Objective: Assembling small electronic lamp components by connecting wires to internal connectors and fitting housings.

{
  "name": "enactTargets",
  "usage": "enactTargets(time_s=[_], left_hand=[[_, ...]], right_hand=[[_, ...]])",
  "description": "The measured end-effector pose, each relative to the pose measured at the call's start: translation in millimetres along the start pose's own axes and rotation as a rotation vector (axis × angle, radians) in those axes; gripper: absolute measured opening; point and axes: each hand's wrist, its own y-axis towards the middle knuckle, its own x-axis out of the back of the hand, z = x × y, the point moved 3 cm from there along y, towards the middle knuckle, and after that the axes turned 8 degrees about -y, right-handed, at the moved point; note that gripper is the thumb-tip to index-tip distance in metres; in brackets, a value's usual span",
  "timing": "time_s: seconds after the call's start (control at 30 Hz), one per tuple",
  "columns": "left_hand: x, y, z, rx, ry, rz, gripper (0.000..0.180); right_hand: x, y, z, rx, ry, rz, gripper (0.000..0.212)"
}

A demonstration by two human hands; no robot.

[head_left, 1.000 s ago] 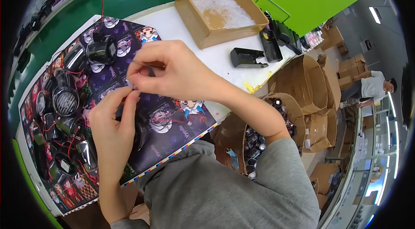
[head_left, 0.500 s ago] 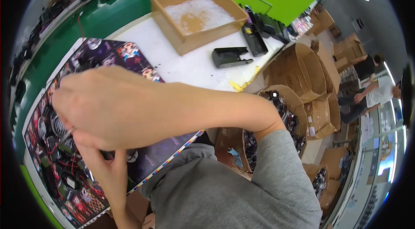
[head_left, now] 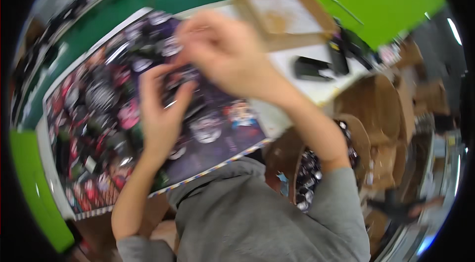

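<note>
My left hand [head_left: 161, 116] is raised over the printed sheet [head_left: 222, 146] on the table, its thumb and forefinger curved round a small dark thing, too blurred to name. Close beside its fingertips, my right hand [head_left: 222, 52] has its fingers bent together in a pinch. Whatever is in that pinch is smeared by motion. Below and left of the hands, a pile of small dark electronic parts [head_left: 101, 94] with red wires covers the sheet. More dark parts lie partly hidden behind my left hand.
A shallow cardboard box [head_left: 277, 39] with whitish wrapping inside stands at the back right. Beside it lie black plastic housings [head_left: 311, 68]. To my right are open cartons [head_left: 368, 99], one holding many dark parts [head_left: 309, 175]. A green panel [head_left: 371, 0] rises behind; a person [head_left: 396, 207] is farther off.
Both hands have moved right and away from me. They overlapped before; now the left shows clearly, beside the right. The whole view has shifted and blurred.
</note>
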Motion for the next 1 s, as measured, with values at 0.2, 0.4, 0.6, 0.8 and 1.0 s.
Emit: enactTargets(time_s=[0.2,0.4,0.6,0.8,1.0], left_hand=[[-5,-3,21,-0.081,-0.177,-0.142,0.028],[3,2,15,-0.02,-0.187,-0.127,0.04],[9,0,19,-0.009,-0.292,-0.17,0.035],[9,0,16,-0.102,-0.149,-0.073,0.025],[7,-1,20,-0.135,-0.143,-0.113,0.024]], right_hand=[[3,6,1,-0.205,-0.025,0.064,0.013],[-3,15,4,-0.24,-0.026,0.052,0.014],[-2,-4,-2,-0.211,-0.066,0.171,0.037],[1,-32,16,-0.103,-0.498,0.207,0.029],[-17,-39,19,0.206,-0.858,0.245,0.037]])
